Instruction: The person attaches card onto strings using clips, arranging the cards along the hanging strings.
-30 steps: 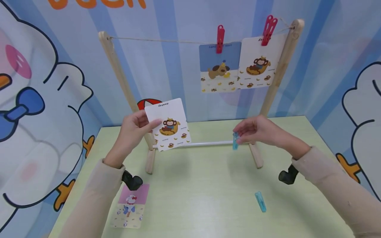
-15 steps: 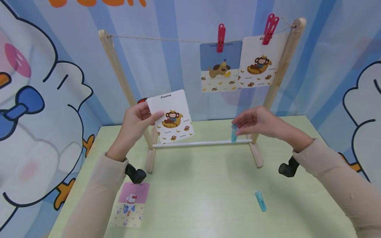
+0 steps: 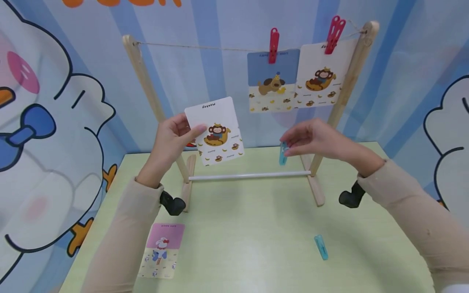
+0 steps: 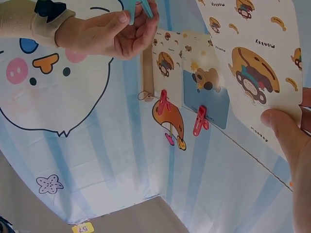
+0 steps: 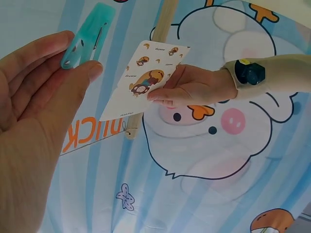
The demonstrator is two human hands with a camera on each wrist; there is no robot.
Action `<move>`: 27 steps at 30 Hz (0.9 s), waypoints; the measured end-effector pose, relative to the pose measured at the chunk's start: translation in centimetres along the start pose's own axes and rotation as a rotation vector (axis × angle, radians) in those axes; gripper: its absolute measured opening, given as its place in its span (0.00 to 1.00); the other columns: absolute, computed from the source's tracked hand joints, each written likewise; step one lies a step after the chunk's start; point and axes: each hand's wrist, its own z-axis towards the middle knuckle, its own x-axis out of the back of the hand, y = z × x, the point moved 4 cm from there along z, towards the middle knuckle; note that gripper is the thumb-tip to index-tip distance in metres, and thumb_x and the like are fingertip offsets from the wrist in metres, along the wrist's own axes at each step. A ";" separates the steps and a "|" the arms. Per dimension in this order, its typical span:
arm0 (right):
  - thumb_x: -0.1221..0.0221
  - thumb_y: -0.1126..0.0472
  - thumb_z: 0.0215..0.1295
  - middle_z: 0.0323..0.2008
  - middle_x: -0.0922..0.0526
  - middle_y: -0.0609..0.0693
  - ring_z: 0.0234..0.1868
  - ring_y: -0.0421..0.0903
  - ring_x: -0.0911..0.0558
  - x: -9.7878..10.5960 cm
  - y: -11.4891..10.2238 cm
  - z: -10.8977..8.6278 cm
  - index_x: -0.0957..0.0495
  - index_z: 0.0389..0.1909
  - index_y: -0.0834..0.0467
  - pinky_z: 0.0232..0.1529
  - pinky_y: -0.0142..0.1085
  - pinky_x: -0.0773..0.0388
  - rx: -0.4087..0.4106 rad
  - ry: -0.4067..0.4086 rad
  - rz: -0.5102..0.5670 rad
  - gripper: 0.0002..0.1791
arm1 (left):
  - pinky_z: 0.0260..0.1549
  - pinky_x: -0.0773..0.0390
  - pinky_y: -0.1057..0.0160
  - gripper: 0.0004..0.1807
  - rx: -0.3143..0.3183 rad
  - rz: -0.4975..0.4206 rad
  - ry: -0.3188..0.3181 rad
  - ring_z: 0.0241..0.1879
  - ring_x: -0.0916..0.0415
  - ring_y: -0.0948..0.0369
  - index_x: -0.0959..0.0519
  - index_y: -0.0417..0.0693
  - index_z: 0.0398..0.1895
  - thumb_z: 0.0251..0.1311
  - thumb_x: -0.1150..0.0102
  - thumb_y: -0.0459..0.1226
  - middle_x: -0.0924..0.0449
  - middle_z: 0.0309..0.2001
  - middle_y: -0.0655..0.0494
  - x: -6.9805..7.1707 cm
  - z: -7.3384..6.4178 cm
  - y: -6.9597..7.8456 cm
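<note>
My left hand [image 3: 170, 140] pinches a white monkey card [image 3: 216, 136] by its left edge, thumb on the front, in front of the frame's left post. My right hand [image 3: 316, 138] holds a teal clothespin [image 3: 283, 153] between thumb and fingers near the right post. In the right wrist view that clothespin [image 5: 90, 36] points up from the fingertips. On the string [image 3: 198, 47] hang a blue-topped dog card [image 3: 271, 99] under one red clothespin [image 3: 273, 45] and another monkey card [image 3: 322, 95] under red clothespins [image 3: 334, 34]. Both held things are apart from the string.
A wooden frame with a left post [image 3: 144, 83], a right post [image 3: 348, 89] and a white lower bar [image 3: 249, 176] stands on the pale green table [image 3: 249, 244]. A pink-topped card [image 3: 161, 251] lies at front left. Another teal clothespin [image 3: 321, 247] lies at front right.
My left hand has raised the monkey card and shifted it slightly right. My right hand has risen with the teal clothespin and moved a little left. The hanging cards stay put.
</note>
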 end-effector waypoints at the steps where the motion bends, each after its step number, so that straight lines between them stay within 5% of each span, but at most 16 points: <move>1: 0.34 0.65 0.52 0.37 0.18 0.57 0.38 0.48 0.18 0.1 -0.2 0.1 0.23 0.45 0.67 0.40 0.36 0.21 0.008 0.003 -0.003 0.18 | 0.33 0.21 0.65 0.22 0.001 0.000 0.000 0.36 0.20 0.57 0.24 0.45 0.51 0.53 0.37 0.42 0.19 0.42 0.50 -0.1 0.0 0.3; 7: 0.34 0.65 0.51 0.38 0.18 0.57 0.39 0.49 0.18 0.5 -1.3 0.6 0.22 0.44 0.66 0.40 0.36 0.21 0.034 0.018 0.001 0.18 | 0.28 0.21 0.65 0.20 0.002 0.027 0.003 0.34 0.21 0.58 0.24 0.42 0.50 0.56 0.38 0.40 0.19 0.40 0.51 -0.3 -0.1 2.0; 27: 0.34 0.66 0.51 0.40 0.18 0.57 0.39 0.49 0.18 1.4 -4.2 1.7 0.22 0.44 0.65 0.40 0.36 0.22 0.093 0.043 -0.040 0.18 | 0.38 0.22 0.64 0.20 -0.042 -0.001 -0.014 0.39 0.21 0.56 0.25 0.43 0.52 0.57 0.40 0.40 0.20 0.43 0.48 -0.9 1.4 4.4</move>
